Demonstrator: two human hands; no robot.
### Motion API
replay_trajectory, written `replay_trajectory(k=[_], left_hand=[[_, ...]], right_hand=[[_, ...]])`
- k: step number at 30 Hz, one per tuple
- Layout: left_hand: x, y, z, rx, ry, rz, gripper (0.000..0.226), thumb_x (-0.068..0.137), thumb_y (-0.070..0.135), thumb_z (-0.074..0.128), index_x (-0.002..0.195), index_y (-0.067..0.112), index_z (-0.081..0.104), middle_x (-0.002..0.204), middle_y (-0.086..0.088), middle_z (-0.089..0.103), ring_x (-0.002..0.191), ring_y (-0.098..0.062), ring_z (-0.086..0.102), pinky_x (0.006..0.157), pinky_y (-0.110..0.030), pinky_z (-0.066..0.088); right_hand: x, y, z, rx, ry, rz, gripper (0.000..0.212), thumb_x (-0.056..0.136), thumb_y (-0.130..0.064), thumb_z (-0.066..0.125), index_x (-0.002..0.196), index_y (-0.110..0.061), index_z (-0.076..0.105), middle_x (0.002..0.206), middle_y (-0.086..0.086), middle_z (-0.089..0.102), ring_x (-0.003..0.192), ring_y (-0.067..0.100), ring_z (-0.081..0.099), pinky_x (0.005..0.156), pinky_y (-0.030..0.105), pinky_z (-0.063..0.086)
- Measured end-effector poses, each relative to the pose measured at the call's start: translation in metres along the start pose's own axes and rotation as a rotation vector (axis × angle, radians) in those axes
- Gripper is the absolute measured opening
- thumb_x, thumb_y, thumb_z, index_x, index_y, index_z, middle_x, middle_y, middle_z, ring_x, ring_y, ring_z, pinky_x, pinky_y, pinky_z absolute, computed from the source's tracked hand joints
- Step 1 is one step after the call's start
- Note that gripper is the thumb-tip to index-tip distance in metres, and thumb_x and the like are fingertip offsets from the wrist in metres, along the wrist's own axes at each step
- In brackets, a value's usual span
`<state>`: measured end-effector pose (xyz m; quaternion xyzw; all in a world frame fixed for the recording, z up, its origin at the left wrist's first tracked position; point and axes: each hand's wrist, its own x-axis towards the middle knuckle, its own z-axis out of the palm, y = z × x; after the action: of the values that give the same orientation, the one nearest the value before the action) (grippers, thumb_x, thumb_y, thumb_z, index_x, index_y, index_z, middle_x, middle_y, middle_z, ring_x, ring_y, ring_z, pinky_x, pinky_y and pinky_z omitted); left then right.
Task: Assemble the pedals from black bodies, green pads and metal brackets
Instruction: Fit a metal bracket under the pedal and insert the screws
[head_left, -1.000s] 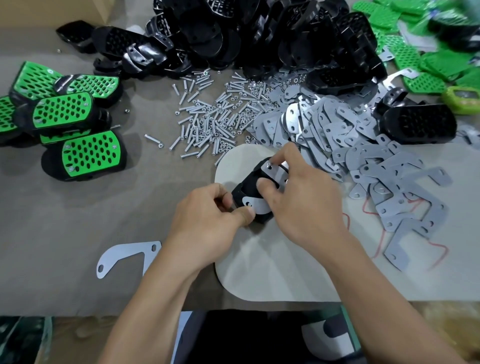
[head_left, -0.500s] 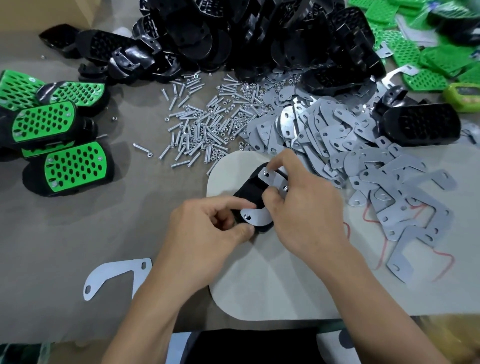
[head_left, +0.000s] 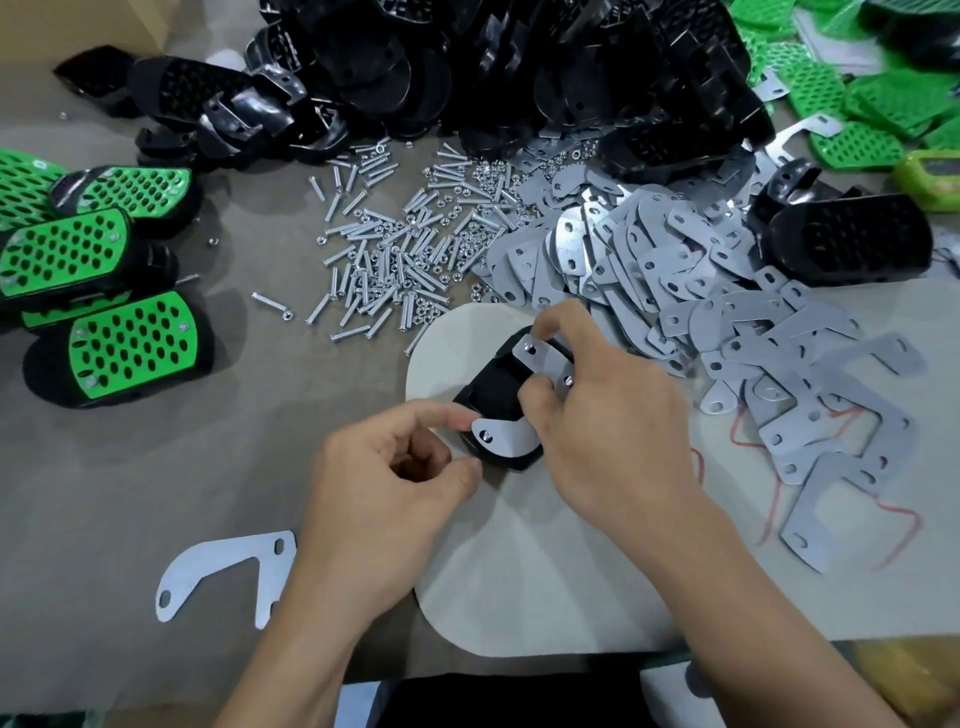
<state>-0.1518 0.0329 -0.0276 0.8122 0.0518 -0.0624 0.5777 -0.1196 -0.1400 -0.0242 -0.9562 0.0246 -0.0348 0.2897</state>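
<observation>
Both hands meet over a black pedal body (head_left: 496, 395) that lies on a pale mat (head_left: 519, 571) near the middle of the surface (head_left: 156, 467). A metal bracket (head_left: 540, 358) is laid across the body, with its holed ends showing at the far and near sides. The left hand (head_left: 395, 483) is curled. Its forefinger tip touches the bracket's near end and its thumb sits against the body's near edge, so it pinches that end. The right hand (head_left: 608, 415) grips the body from the right, with the forefinger hooked over the far end and the thumb pressed down beside the bracket. Its other fingers are folded under and cannot be seen. On the far side rises a pile of black bodies (head_left: 519, 78), with green pads (head_left: 857, 104) at the far right. A heap of loose brackets (head_left: 675, 291) spreads just right of the hands, and screws and nuts (head_left: 395, 249) lie scattered to the far left of the mat. Finished pedals (head_left: 135, 348) lie at the left edge, a single bracket (head_left: 223, 577) lies near left, and a lone black body (head_left: 847, 239) rests at the right.
</observation>
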Motion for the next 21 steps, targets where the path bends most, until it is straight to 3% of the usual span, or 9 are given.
replay_trajectory(k=[5,10,14,17,19,21], left_hand=[[0.006,0.004,0.004,0.051,-0.011,-0.042,0.035,0.075,0.008,0.087,0.083,0.042,0.08,0.055,0.006,0.06,0.051,-0.007,0.048,0.051,-0.018,0.039],[0.004,0.003,0.006,0.052,0.029,-0.047,0.03,0.072,0.018,0.089,0.081,0.044,0.079,0.055,0.009,0.059,0.051,-0.006,0.047,0.051,-0.019,0.039],[-0.003,0.002,0.01,0.026,0.102,-0.063,0.02,0.066,0.034,0.082,0.081,0.048,0.079,0.057,0.006,0.063,0.05,-0.007,0.048,0.051,-0.019,0.039],[-0.011,0.0,0.015,0.002,0.221,-0.093,0.027,0.075,0.024,0.088,0.079,0.049,0.079,0.064,0.01,0.072,0.054,-0.009,0.059,0.058,-0.025,0.05],[-0.014,-0.003,0.015,-0.032,0.29,-0.115,0.027,0.075,0.024,0.089,0.078,0.049,0.079,0.064,0.011,0.072,0.052,-0.007,0.058,0.061,-0.028,0.049],[-0.015,-0.002,0.013,-0.069,0.274,-0.116,0.015,0.07,0.037,0.084,0.079,0.049,0.079,0.063,0.01,0.072,0.051,-0.004,0.055,0.061,-0.028,0.049]], right_hand=[[0.0,-0.001,-0.004,-0.008,-0.031,-0.045,0.028,0.087,-0.029,0.042,0.114,-0.036,0.038,0.069,-0.004,0.06,0.059,0.019,0.048,0.057,0.038,0.036],[0.001,-0.003,-0.003,-0.094,-0.034,-0.064,0.027,0.091,-0.025,0.045,0.115,-0.034,0.038,0.06,-0.004,0.048,0.058,0.024,0.048,0.054,0.038,0.033],[0.0,-0.007,0.0,-0.107,-0.008,-0.049,0.028,0.091,-0.021,0.045,0.115,-0.033,0.038,0.062,-0.004,0.046,0.061,0.03,0.051,0.056,0.041,0.04],[-0.002,-0.008,0.001,-0.097,0.004,-0.033,0.028,0.09,-0.02,0.044,0.115,-0.033,0.038,0.066,-0.003,0.046,0.065,0.034,0.053,0.059,0.044,0.045],[-0.003,-0.009,0.001,-0.095,0.007,-0.033,0.029,0.09,-0.02,0.044,0.115,-0.034,0.037,0.067,-0.004,0.046,0.067,0.035,0.053,0.06,0.044,0.045],[-0.002,-0.01,0.001,-0.1,0.004,-0.021,0.031,0.089,-0.019,0.044,0.114,-0.035,0.037,0.067,-0.004,0.044,0.067,0.035,0.053,0.059,0.042,0.04]])
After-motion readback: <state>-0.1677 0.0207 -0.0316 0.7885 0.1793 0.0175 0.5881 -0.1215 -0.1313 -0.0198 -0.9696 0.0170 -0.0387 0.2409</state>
